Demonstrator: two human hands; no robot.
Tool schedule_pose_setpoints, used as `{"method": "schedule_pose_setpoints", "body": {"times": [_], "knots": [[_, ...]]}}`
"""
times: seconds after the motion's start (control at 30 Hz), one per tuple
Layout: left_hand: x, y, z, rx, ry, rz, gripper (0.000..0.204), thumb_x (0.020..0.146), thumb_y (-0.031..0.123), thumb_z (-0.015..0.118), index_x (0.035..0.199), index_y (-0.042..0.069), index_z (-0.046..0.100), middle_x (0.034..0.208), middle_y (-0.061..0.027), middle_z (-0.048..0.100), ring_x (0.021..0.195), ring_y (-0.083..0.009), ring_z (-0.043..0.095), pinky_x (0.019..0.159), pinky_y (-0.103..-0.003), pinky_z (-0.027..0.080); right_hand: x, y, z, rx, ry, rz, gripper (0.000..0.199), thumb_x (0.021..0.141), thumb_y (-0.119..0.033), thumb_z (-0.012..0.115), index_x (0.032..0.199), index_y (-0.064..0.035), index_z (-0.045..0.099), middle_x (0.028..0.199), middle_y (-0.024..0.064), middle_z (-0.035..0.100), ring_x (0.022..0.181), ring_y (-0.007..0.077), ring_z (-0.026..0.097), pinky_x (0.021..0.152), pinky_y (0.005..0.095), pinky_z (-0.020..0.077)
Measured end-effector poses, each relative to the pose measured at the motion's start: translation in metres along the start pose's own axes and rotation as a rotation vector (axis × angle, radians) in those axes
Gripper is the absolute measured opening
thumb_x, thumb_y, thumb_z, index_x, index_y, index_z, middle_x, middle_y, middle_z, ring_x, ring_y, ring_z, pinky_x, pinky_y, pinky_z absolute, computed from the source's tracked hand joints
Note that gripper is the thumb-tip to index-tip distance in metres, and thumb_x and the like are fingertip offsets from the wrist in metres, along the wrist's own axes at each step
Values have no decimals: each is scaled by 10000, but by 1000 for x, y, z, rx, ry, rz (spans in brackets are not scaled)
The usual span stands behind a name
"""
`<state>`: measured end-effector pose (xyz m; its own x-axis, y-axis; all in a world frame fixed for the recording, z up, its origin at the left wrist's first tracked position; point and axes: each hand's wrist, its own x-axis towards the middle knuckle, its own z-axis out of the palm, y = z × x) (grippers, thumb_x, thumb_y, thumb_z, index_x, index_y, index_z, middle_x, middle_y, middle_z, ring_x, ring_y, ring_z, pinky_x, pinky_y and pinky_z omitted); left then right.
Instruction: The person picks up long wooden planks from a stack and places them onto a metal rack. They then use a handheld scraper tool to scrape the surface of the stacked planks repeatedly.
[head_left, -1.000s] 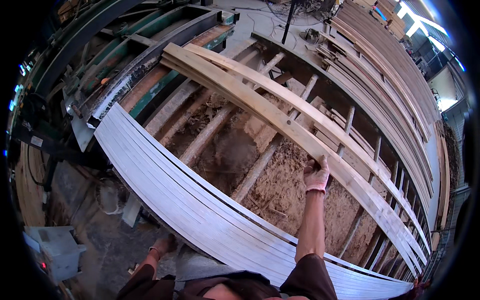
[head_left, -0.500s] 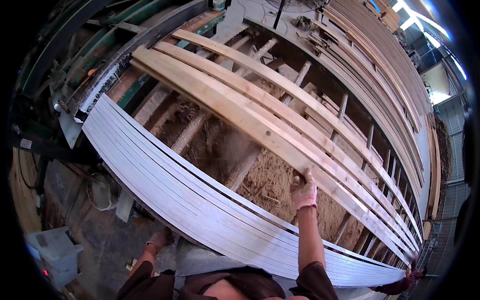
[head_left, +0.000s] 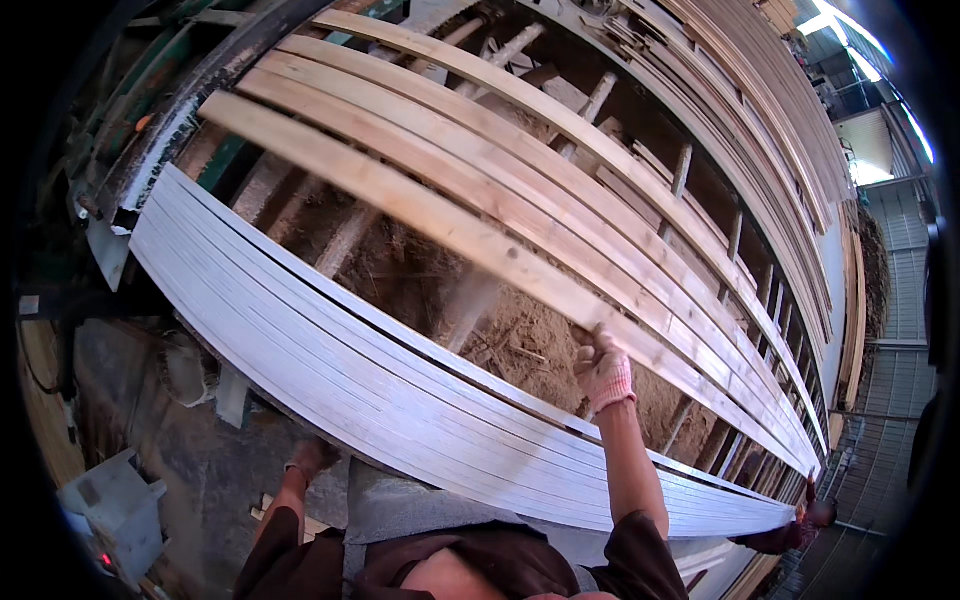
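Note:
My right hand (head_left: pixel 604 372), in a pale work glove with a pinkish cuff, grips the near edge of a long wooden plank (head_left: pixel 450 232). The plank's left part is smeared by motion. Several other bare planks (head_left: pixel 480 170) lie side by side just beyond it, across the round rails (head_left: pixel 347 240) of a rack. Nearer to me is a row of long white-coated boards (head_left: pixel 330 330), packed edge to edge. Low on the left, my left hand (head_left: pixel 316 456) hangs beside the near edge of these boards; its fingers are too dark and blurred to read.
A co-worker's dark sleeve (head_left: pixel 775 539) shows at the boards' far right end. Sawdust (head_left: pixel 525 335) is heaped beneath the rails. Green machinery (head_left: pixel 120 140) stands at the left, a grey box (head_left: pixel 118 515) at lower left. More long planks (head_left: pixel 740 120) are stacked beyond the rack.
The held plank has come apart from the one beyond it, leaving a gap on its left part. My right hand stays on it. The whole view has shifted slightly.

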<state>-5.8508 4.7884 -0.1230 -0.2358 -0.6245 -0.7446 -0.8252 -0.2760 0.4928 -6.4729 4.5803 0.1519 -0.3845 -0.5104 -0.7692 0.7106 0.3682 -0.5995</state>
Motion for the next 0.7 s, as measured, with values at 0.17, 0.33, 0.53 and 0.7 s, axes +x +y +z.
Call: {"method": "schedule_pose_setpoints", "body": {"times": [0.17, 0.33, 0.53, 0.7], "knots": [[-20, 47, -7, -1030, -45, -600, 363, 997, 410, 630, 1141, 87, 711, 981, -116, 773, 769, -261, 743, 655, -390, 583, 55, -23, -10, 92, 1, 22, 158, 1079, -273, 566, 974, -158, 589, 823, 4, 649, 554, 61, 512, 457, 194, 423], [-65, 40, -36, -612, -15, -475, 373, 1020, 411, 624, 1175, 78, 688, 1013, -109, 745, 849, -231, 731, 706, -375, 594, 167, -87, 13, 166, -255, -27, 126, 1042, -238, 637, 956, -161, 587, 772, -43, 573, 572, 63, 500, 447, 211, 395], [-82, 15, -43, -1264, 254, -623, 476, 987, 440, 692, 1271, 59, 659, 1135, -114, 717, 930, -273, 723, 781, -417, 608, 273, -219, 28, 295, -129, -250, 265, 1048, -342, 623, 1115, -86, 644, 1076, 174, 749, 802, 251, 728, 617, 312, 591], [-121, 28, 19, -1203, 79, -777, 455, 998, 440, 673, 1220, 43, 680, 1085, -97, 724, 901, -239, 727, 800, -393, 596, 104, -127, 91, -767, -409, -225, 683, 1046, -480, 581, 1468, 41, 447, 1244, 271, 693, 956, 368, 749, 787, 483, 638]]}}
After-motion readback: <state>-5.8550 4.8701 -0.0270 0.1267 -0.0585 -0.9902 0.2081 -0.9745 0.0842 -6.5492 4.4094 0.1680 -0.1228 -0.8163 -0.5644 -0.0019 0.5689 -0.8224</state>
